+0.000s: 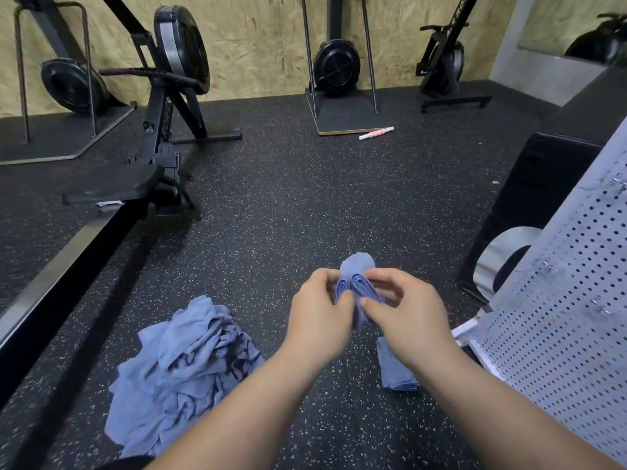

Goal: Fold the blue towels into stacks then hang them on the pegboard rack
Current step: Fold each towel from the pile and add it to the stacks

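Observation:
Both hands hold a folded blue towel (357,278) up in front of me, its layered edges facing me. My left hand (320,317) pinches its left side and my right hand (403,313) pinches its right side. A crumpled heap of blue towels (183,371) lies on the floor at lower left. One folded blue towel (395,371) lies flat on the floor below my right wrist. The white pegboard rack (563,300) leans at the right, with small metal hooks on it.
Black speckled rubber floor (288,198) spreads ahead. A rowing machine (142,157) stretches along the left. More exercise machines stand against the wooden back wall. A pink and white roller (376,133) lies on the floor. A black box (529,198) stands behind the rack.

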`<state>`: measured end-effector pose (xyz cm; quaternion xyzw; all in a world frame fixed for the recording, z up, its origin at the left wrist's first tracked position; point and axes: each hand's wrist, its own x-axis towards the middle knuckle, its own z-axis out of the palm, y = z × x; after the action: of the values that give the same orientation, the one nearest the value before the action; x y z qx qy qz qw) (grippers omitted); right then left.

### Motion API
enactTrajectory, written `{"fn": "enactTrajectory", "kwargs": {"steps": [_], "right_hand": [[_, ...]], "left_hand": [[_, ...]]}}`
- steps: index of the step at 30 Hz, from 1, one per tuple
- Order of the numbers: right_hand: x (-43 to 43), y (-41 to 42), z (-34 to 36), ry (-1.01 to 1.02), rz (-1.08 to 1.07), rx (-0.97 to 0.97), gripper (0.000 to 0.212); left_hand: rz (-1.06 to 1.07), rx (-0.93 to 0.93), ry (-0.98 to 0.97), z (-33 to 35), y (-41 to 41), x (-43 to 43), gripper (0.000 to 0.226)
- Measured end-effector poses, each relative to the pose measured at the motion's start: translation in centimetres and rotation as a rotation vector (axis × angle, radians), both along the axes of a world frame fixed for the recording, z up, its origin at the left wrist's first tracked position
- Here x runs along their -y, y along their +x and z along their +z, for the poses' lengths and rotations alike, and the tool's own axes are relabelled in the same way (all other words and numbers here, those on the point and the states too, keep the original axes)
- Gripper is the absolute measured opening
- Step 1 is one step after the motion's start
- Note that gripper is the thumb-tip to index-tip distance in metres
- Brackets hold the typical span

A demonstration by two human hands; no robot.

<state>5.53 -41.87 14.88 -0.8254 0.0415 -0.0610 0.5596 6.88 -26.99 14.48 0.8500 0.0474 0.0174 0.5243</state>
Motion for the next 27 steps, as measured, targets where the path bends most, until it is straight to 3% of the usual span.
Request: {"fn": "enactTrajectory", "kwargs": {"steps": [1,4,7,11,13,15,21,27], "right_hand": [[-0.2,-0.2,0.2,-0.010,0.002,0.007,0.039],[-0.2,-0.3,0.8,-0.069,0.027,0.015,0.037],[0.2,0.0,0.9,-0.069,0.084,-0.026,0.046],[0.5,0.3,0.4,0.029,0.056,-0.012,0.038],[1.1,0.8,-0.3,-0.040,0.011,-0.016,0.028],[1.9,1.2,-0.2,-0.059,-0.029,-0.073,0.034],[3.1,1.6,1.2,0.515,0.013,-0.294,0.034],[3.2,1.3,1.7,0.496,0.012,-0.218,0.044]], "left_hand": [[0.021,-0.013,-0.062,0.1,0.0,0.1,0.012],[0.062,-0.059,-0.251,0.6,-0.2,0.0,0.044],[0.100,-0.044,-0.280,1.0,-0.5,-0.2,0.057],[0.161,-0.054,-0.326,0.9,-0.1,-0.4,0.043],[0.145,-0.065,-0.422,1.2,-0.1,-0.4,0.033],[0.085,-0.078,-0.557,1.3,-0.1,-0.2,0.024],[-0.058,-0.272,-0.779,1.5,0.0,-0.6,0.017],[-0.185,-0.365,-0.667,1.4,0.4,-1.0,0.050]]}}
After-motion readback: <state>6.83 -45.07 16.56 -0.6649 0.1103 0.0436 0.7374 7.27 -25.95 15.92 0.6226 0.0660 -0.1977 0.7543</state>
